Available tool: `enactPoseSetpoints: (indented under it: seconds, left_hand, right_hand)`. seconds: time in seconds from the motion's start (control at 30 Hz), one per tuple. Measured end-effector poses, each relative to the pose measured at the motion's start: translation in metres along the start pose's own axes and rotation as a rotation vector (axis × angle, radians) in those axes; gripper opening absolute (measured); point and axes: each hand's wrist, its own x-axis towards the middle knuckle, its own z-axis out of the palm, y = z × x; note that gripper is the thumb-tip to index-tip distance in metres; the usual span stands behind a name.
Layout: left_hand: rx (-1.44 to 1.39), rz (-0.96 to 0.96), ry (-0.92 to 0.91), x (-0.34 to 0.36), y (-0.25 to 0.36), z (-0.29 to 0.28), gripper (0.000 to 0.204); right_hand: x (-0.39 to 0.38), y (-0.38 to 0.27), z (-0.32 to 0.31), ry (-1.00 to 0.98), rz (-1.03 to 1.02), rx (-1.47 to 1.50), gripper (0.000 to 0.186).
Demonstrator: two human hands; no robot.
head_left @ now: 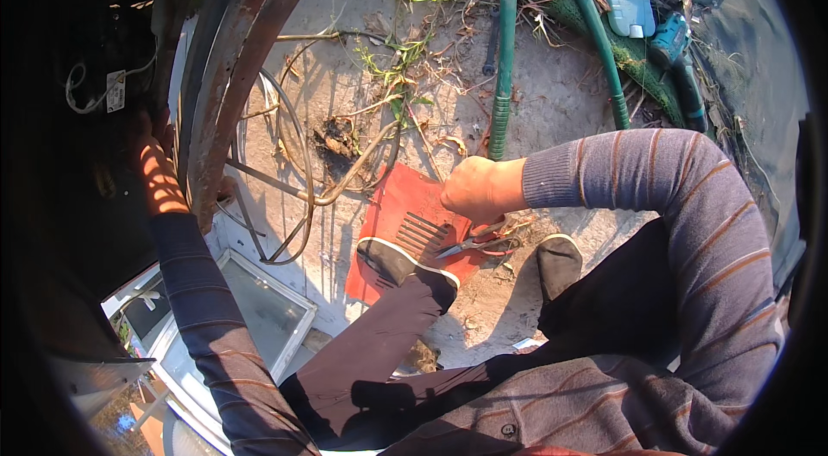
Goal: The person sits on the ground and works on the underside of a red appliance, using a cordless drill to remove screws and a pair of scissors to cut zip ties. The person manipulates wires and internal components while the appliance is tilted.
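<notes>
My left hand (pixel 148 141) reaches into the dark interior of a rusty red metal body (pixel 246 50), beside a small white label tag (pixel 116 91) on a pale wire. Shadow hides its fingers. My right hand (pixel 474 188) is closed in a fist over a slotted red panel (pixel 388 210) on the ground; I cannot make out what is in it. Just below that fist are red-handled pliers (pixel 479 242), their jaws pointing left over the panel. Whether the fist touches the pliers is unclear. My shoe (pixel 401 264) rests on the panel.
Long green-handled cutters (pixel 504 50) lie at the back, with a teal cordless tool (pixel 671 40) to their right. Bent hoses (pixel 302 171) and a dry plant (pixel 401 68) spread over the ground. A white-framed glass pane (pixel 267 301) stands at lower left.
</notes>
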Motion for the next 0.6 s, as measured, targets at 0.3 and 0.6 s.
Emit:
enactPoseSetpoints:
  seconds: [0.3, 0.6]
  left_hand:
    - [-0.071, -0.058, 0.047, 0.014, 0.005, -0.012, 0.036]
    - [-0.053, 0.032, 0.053, -0.017, 0.01, 0.008, 0.032]
  right_hand:
    - [0.031, 0.008, -0.005, 0.147, 0.044, -0.032, 0.024]
    - [0.009, 0.017, -0.063, 0.182, 0.191, 0.012, 0.021]
